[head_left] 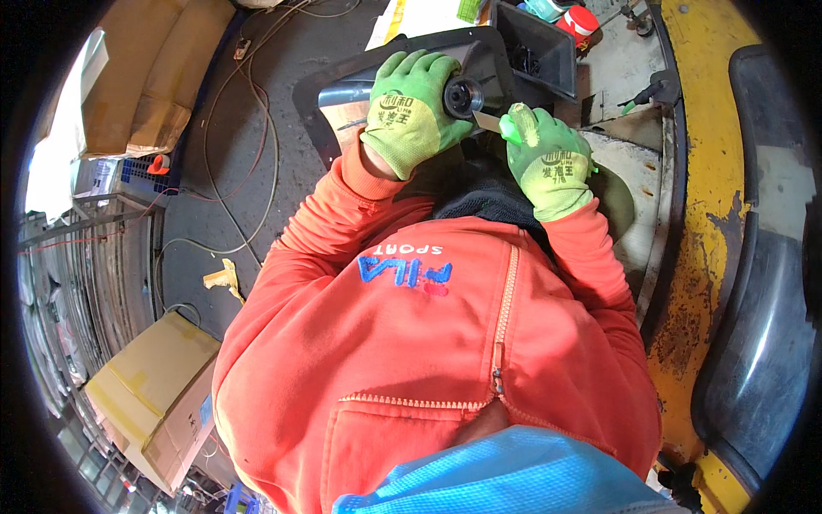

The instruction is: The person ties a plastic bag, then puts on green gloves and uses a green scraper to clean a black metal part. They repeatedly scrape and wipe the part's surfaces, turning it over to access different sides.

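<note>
Presently listed: left hand (409, 110), green glove, grip closed around a black round part (463, 96) with a dark centre hole, held above a black plastic panel (342, 90). Right hand (548, 158), green glove, grip closed on a green-handled tool (514, 127), its flat metal blade touching the round part's lower edge. Black bin (548, 51) just beyond the hands. Orange zip jacket (411, 343) fills the foreground. Cardboard boxes (154, 394) on the floor at left, loose cables (248, 137) near them. Yellow worn frame (706, 214) at right.

Green knit gloves (411, 116), orange zip-up sweatshirt (411, 343)
</note>
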The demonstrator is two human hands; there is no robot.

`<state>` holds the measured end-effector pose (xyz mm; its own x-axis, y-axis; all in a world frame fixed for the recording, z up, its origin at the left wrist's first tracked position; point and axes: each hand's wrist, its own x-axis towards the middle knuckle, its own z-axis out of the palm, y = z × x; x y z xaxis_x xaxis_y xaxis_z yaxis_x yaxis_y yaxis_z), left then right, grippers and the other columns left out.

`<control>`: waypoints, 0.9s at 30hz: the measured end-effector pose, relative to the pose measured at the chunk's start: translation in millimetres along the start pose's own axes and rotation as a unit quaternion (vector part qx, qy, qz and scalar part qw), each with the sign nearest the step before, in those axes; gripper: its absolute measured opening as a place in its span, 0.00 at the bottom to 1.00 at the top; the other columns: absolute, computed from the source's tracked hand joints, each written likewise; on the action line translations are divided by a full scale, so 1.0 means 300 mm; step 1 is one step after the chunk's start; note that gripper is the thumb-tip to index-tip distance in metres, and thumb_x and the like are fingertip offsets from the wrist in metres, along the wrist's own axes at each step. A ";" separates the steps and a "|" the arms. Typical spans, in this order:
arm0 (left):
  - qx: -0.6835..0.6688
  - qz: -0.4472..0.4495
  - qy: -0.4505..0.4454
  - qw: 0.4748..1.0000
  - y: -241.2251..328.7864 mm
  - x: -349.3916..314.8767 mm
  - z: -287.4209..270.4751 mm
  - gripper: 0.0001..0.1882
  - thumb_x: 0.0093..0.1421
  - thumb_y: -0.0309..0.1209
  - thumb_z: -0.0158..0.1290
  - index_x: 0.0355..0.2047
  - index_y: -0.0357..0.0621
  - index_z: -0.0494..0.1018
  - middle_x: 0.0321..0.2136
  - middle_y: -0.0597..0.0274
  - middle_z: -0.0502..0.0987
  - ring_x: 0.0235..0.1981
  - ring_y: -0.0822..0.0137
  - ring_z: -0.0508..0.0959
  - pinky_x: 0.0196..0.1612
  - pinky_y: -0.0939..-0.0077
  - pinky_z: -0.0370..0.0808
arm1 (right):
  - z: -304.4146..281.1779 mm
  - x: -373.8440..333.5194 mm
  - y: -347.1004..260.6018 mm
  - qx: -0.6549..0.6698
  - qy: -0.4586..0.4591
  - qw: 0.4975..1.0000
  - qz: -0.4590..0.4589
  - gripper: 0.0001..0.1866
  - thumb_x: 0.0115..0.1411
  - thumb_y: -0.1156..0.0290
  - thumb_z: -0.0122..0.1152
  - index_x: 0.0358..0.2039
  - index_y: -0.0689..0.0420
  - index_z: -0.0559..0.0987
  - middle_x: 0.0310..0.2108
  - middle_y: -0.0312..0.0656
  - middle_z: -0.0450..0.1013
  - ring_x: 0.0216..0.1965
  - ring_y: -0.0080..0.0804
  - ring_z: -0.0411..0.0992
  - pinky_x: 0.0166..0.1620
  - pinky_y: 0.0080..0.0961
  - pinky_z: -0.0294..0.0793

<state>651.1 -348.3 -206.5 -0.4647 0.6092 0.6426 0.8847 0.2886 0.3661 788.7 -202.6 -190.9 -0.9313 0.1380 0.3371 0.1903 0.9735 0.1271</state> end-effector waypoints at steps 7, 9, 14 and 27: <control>-0.021 0.017 -0.037 0.999 0.002 0.022 -0.025 0.26 0.35 0.38 0.61 0.36 0.43 0.71 0.35 0.54 0.75 0.39 0.52 0.74 0.47 0.61 0.67 | -0.010 0.053 0.027 -0.076 0.063 0.995 -0.025 0.12 0.46 0.64 0.60 0.33 0.45 0.75 0.24 0.33 0.67 0.25 0.33 0.70 0.28 0.32 0.67; -0.043 0.027 -0.049 0.997 -0.001 0.030 -0.037 0.25 0.37 0.38 0.61 0.36 0.43 0.71 0.34 0.53 0.75 0.38 0.52 0.74 0.46 0.61 0.68 | -0.015 0.078 0.041 -0.089 0.085 0.992 -0.030 0.11 0.46 0.63 0.60 0.33 0.45 0.75 0.24 0.32 0.67 0.26 0.33 0.69 0.28 0.33 0.66; -0.122 0.039 -0.190 0.973 -0.033 0.066 -0.082 0.22 0.40 0.40 0.60 0.35 0.40 0.72 0.29 0.49 0.76 0.34 0.50 0.75 0.41 0.62 0.71 | -0.044 0.120 0.052 -0.045 0.073 0.994 -0.067 0.05 0.55 0.64 0.51 0.28 0.47 0.76 0.24 0.35 0.68 0.27 0.34 0.70 0.31 0.34 0.65; -0.274 0.161 -0.436 0.842 -0.141 0.281 -0.196 0.26 0.36 0.36 0.64 0.37 0.36 0.73 0.30 0.52 0.77 0.33 0.59 0.76 0.38 0.69 0.71 | -0.200 0.228 0.025 -0.012 -0.001 0.995 -0.100 0.17 0.42 0.71 0.61 0.37 0.48 0.76 0.27 0.37 0.71 0.31 0.38 0.72 0.33 0.34 0.71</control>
<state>572.2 -352.6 -128.3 0.2107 0.9705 0.1175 0.6989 -0.2336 0.6760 744.8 -196.9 -111.0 -0.9519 -0.0584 0.3008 0.0077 0.9768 0.2141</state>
